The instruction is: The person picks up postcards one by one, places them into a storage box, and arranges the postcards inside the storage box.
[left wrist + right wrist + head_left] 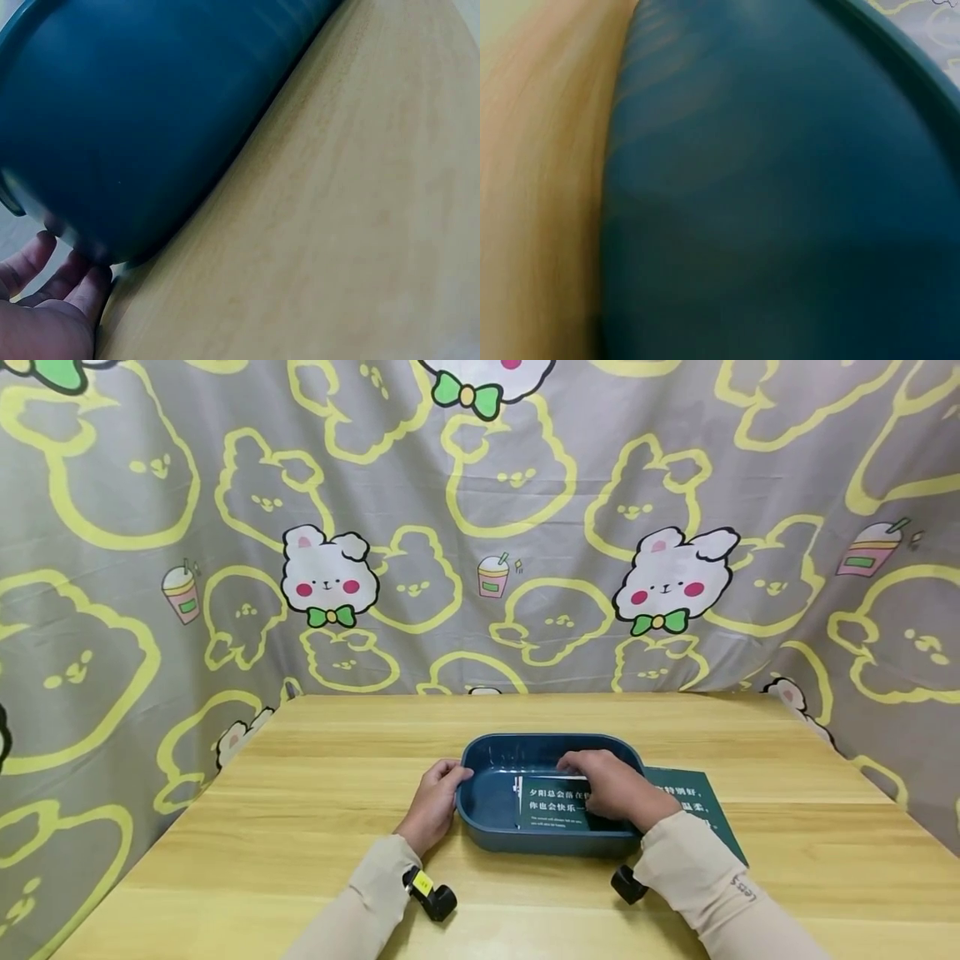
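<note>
A deep, dark blue oblong plastic basin (487,843) stands on the wooden table. My left hand (432,802) holds its left end, thumb at the rim and the other fingers against the outer wall. In the left wrist view, the fingertips (94,277) meet that wall low down, near the tabletop. Inside the basin lies a dark green card (551,814) with white lettering, a white layer showing along its left edge. My right hand (611,785) reaches in over the right end, its curled fingers gripping the card's right part, which they hide.
Another green card (716,785) with white writing lies on the table (300,860) behind my right wrist, partly covered by the basin and arm. A grey curtain (420,527) with cartoon rabbits hangs behind the table and along both sides. Black wrist cameras sit at both cuffs.
</note>
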Tool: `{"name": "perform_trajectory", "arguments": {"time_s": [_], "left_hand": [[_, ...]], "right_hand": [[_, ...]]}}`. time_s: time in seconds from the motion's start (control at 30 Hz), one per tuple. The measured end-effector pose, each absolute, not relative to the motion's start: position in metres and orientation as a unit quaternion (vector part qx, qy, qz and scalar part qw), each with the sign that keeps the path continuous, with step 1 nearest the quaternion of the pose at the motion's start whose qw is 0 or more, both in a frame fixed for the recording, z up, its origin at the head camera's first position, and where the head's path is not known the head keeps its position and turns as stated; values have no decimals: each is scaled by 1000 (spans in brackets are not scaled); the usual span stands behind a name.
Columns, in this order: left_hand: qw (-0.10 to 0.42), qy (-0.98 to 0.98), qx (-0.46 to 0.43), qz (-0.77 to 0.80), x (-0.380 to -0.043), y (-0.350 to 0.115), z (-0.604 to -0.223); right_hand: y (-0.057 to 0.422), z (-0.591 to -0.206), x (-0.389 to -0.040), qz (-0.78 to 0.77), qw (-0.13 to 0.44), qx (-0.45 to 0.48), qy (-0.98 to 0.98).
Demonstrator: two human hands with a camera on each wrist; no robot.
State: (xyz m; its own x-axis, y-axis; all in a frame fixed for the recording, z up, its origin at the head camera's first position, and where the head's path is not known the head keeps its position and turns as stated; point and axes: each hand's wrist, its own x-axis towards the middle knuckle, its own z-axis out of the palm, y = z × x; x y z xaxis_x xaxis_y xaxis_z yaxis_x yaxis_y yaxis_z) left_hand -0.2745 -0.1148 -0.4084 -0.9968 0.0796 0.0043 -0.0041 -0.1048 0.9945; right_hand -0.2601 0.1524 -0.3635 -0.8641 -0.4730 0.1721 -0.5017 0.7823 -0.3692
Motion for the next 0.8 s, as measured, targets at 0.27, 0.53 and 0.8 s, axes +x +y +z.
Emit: {"name": "perform_trajectory", "arguments": {"time_s": [0.27,0.53,0.8], "left_hand": [[31,670,30,741,-274,-116,-408],[24,666,36,745,-274,-116,-404],[23,666,36,745,-276,-115,-402]], "right_hand": [[160,-357,-263,255,103,237,-932],[178,-342,-265,283,155,188,-928],[202,-327,-264,304,180,131,-926]]}}
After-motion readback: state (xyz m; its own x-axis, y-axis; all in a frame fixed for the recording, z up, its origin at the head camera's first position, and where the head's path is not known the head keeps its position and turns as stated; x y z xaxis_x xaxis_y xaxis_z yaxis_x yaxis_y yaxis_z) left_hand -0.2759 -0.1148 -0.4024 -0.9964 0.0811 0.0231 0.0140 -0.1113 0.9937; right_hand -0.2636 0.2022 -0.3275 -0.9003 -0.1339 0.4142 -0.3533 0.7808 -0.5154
